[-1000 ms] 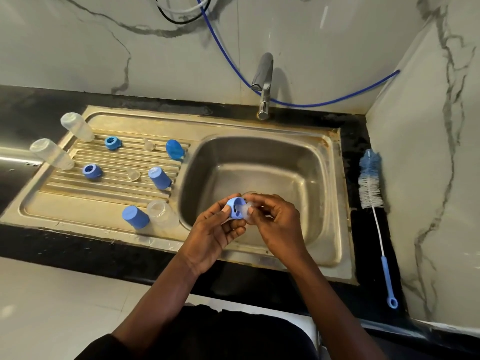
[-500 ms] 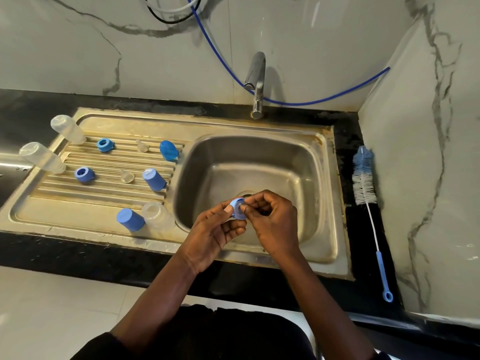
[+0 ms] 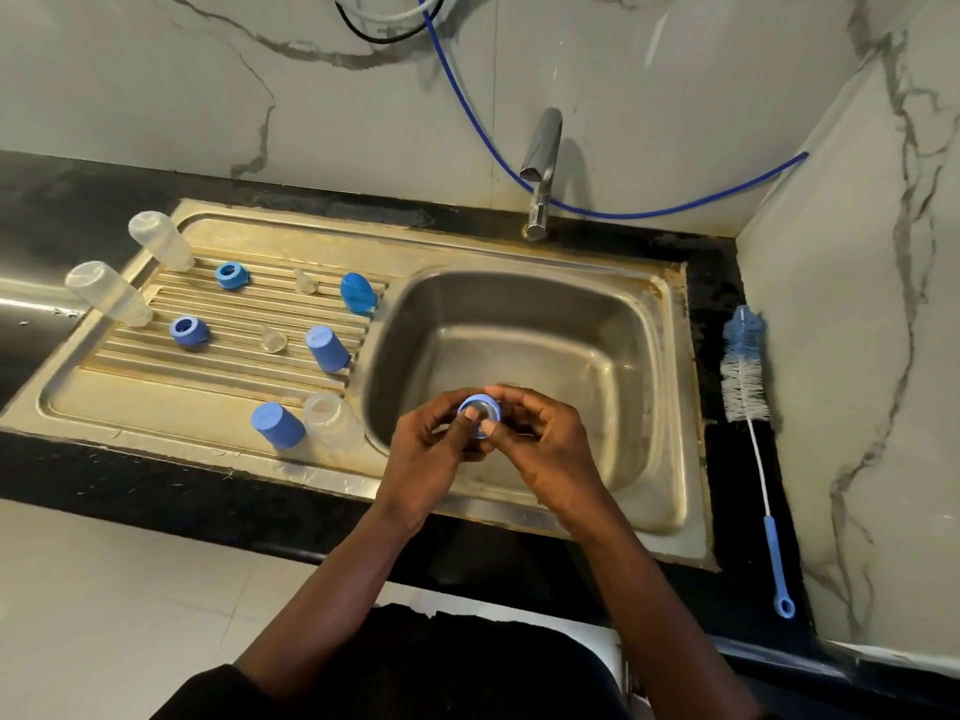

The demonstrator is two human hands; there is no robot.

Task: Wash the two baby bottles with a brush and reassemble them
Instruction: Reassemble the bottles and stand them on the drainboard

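Marble walls meet behind a black bench [image 3: 156,475] with a steel sink [image 3: 519,314] set into it. Over the basin, the left hand [image 3: 431,449] and right hand [image 3: 545,444] hold a blue collar ring [image 3: 480,410] between them, the fingers of both curled and pinching its rim. On the drainboard [image 3: 156,397], a clear bottle [image 3: 161,241] and a second bottle [image 3: 109,293] stand at the far left corner. A bottle brush [image 3: 744,371] lies on the bench right of the sink.
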